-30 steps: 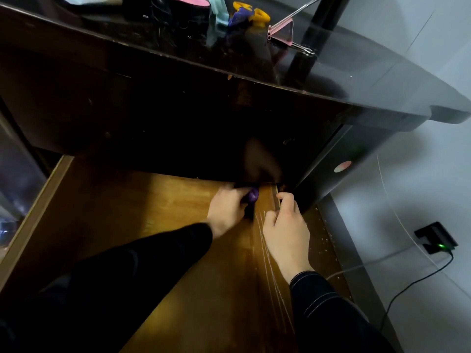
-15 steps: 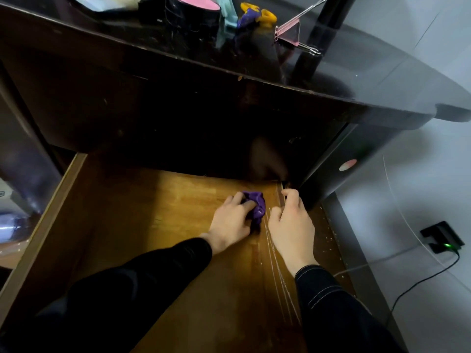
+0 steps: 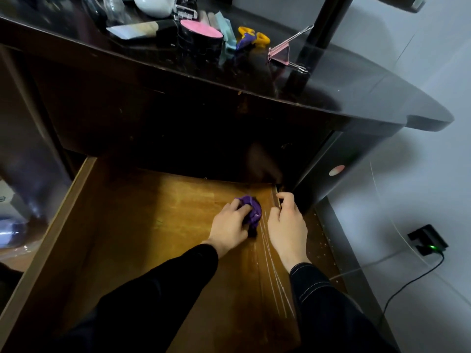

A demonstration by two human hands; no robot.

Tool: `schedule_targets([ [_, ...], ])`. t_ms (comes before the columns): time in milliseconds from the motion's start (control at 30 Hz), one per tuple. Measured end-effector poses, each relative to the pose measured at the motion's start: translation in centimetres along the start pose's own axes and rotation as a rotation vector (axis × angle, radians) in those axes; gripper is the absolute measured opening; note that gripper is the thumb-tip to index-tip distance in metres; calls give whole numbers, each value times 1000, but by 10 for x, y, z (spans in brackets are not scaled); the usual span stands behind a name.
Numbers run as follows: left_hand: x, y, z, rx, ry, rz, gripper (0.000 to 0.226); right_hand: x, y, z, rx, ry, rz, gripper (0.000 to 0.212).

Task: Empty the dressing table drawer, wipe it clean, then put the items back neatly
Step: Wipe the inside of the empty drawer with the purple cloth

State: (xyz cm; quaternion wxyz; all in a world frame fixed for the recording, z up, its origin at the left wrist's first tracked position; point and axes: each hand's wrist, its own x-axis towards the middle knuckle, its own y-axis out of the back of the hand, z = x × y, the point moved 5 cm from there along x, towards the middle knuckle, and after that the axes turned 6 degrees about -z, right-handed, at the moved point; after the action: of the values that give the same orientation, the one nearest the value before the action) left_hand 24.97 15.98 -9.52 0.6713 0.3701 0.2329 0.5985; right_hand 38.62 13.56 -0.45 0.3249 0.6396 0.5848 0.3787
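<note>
The wooden drawer [image 3: 142,225] is pulled out below the dark dressing table top [image 3: 356,93], and its floor is bare. A crumpled purple cloth [image 3: 251,208] lies on the drawer floor near the back right corner. My left hand [image 3: 230,226] grips the cloth and presses it onto the wood. My right hand [image 3: 286,225] holds the drawer's right side wall [image 3: 277,200], its fingers curled over the top edge. Wet streaks shine on the wood beside that wall.
On the table top stand a black jar with a pink lid [image 3: 201,36], a yellow-and-purple clip [image 3: 251,38], a pink binder clip [image 3: 281,56], a white object [image 3: 153,6] and a black post [image 3: 318,34]. A charger with a green light [image 3: 428,242] lies on the floor at right.
My left hand has drawn the purple cloth out from the dark back corner toward me along the right wall. My right hand keeps its hold on the wall. The view has tilted up.
</note>
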Motion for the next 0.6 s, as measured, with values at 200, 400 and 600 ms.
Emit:
schedule_targets([
  [200,20,19,17,-397,152,60,37,-4,2,3,136,-39,-5,29],
  [400,15,22,27,-408,-2,177,44,-3,2,5,167,-61,26,28],
  [600,20,16,12,-241,131,-34,35,-2,0,7,138,-68,14,28],
])
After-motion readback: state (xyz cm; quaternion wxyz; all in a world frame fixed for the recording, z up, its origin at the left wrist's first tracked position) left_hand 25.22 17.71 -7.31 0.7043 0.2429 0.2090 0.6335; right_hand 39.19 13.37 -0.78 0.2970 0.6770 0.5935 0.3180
